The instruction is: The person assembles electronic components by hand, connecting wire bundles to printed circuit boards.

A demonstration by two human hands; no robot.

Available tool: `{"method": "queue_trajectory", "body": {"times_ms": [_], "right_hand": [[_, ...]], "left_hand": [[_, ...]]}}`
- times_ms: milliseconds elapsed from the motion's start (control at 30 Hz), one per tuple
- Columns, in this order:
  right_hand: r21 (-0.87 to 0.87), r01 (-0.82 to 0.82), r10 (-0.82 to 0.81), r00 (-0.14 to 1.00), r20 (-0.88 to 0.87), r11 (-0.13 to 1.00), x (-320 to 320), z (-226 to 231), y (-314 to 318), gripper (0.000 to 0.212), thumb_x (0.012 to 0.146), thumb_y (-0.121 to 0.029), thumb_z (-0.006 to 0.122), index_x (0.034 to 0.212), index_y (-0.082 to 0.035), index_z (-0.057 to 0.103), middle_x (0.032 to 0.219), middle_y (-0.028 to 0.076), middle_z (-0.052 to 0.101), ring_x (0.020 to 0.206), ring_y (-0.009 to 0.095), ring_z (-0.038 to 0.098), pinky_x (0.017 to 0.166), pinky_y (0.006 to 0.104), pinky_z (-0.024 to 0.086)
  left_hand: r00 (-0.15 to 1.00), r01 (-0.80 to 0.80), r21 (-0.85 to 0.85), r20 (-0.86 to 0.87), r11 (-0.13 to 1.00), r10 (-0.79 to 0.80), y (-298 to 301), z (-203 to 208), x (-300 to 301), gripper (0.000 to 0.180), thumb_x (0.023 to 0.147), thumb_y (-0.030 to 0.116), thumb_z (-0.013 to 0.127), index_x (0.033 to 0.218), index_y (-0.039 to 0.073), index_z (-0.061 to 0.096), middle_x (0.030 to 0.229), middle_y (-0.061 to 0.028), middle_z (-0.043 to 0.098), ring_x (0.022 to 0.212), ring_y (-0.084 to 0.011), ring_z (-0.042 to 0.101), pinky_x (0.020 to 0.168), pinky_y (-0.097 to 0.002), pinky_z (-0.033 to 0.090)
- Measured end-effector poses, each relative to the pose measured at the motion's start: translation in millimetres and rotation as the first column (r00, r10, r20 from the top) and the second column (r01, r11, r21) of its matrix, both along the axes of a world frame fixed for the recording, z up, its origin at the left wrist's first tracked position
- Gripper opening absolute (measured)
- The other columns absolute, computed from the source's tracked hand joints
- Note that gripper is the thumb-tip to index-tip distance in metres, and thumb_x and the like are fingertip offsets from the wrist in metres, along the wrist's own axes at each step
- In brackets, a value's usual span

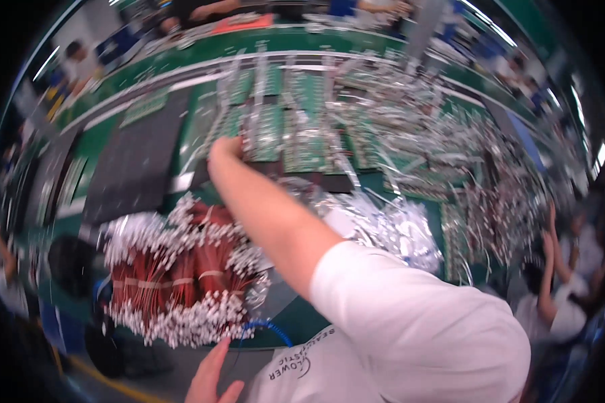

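My right arm reaches forward and left across the bench. My right hand [227, 146] is at the near left edge of a row of green circuit boards [269, 131]; its fingers are blurred and partly hidden, so what they hold is unclear. Low in the picture, near the bench's front edge, my left hand [212, 376] has its fingers apart and nothing in it. Just beyond it lies a large pile of bundled red wires [181, 269] with white connectors at both ends. A blue coiled cord [270, 325] curves beside this hand.
Many boards with wires [410, 127] crowd the right side of the bench. Crumpled clear plastic bags [396, 228] lie in the middle. A dark flat panel [138, 158] rests at the left. Beyond runs a green conveyor belt [356, 43]; other people sit around.
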State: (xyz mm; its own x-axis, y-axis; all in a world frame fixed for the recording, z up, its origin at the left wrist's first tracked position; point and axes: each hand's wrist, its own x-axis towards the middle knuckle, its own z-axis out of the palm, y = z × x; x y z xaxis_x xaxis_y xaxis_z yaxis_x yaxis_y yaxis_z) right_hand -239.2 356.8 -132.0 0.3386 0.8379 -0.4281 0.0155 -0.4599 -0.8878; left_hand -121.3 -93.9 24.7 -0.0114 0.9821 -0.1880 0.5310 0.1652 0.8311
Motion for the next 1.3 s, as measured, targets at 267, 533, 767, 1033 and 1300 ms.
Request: {"method": "queue_trajectory", "body": {"times_ms": [267,533,767,1033,1300], "right_hand": [[0.081,0.101,-0.128,0.870,0.475,0.992,-11,8,21,0.019,0.079,-0.014,0.039,0.091,-0.004,0.050,0.082,0.006,0.049,0.077,0.021,0.053,0.064,0.0323,0.044],[0.129,-0.234,0.146,0.866,0.478,0.964,-18,49,-44,0.032,0.084,-0.011,0.040,0.110,0.005,0.046,0.120,0.021,0.042,0.116,0.032,0.038,0.100,0.0370,0.030],[0.629,-0.690,0.766,0.603,0.225,0.358,212,151,-204,0.026,0.074,-0.009,0.055,0.096,0.004,0.050,0.100,0.019,0.047,0.091,0.034,0.049,0.081,0.0371,0.041],[0.388,-0.773,0.748,0.613,0.254,0.502,378,95,-231,0.027,0.080,-0.008,0.051,0.107,-0.001,0.051,0.100,0.014,0.051,0.091,0.022,0.054,0.074,0.0301,0.046],[0.213,-0.023,0.136,0.834,-0.534,0.977,391,42,-109,0.048,0.078,0.007,0.037,0.125,0.008,0.024,0.115,0.021,0.039,0.086,0.032,0.058,0.065,0.0356,0.048]], "left_hand": [[0.980,-0.156,0.083,0.137,0.984,0.144,-5,-10,3,0.051,0.082,0.002,0.045,0.130,-0.006,0.031,0.131,-0.0193,0.038,0.123,-0.0282,0.035,0.103,-0.0366,0.022],[0.976,-0.131,0.238,0.199,0.962,0.084,13,1,21,0.046,0.083,0.012,0.049,0.124,-0.007,0.040,0.126,-0.0207,0.043,0.119,-0.0294,0.039,0.099,-0.0397,0.027],[0.915,-0.060,0.102,0.402,0.993,0.014,74,-24,57,0.054,0.082,0.015,0.058,0.126,-0.006,0.036,0.126,-0.0172,0.043,0.116,-0.0260,0.043,0.094,-0.0338,0.037],[0.712,-0.238,-0.090,0.660,0.967,0.237,127,-76,88,0.053,0.087,0.011,0.048,0.135,0.004,0.027,0.136,-0.0110,0.033,0.117,-0.0204,0.041,0.091,-0.0319,0.038],[0.621,-0.245,-0.157,0.733,0.957,0.280,145,-83,111,0.050,0.087,0.013,0.049,0.133,0.005,0.030,0.135,-0.0103,0.033,0.117,-0.0212,0.041,0.088,-0.0313,0.039]]}}
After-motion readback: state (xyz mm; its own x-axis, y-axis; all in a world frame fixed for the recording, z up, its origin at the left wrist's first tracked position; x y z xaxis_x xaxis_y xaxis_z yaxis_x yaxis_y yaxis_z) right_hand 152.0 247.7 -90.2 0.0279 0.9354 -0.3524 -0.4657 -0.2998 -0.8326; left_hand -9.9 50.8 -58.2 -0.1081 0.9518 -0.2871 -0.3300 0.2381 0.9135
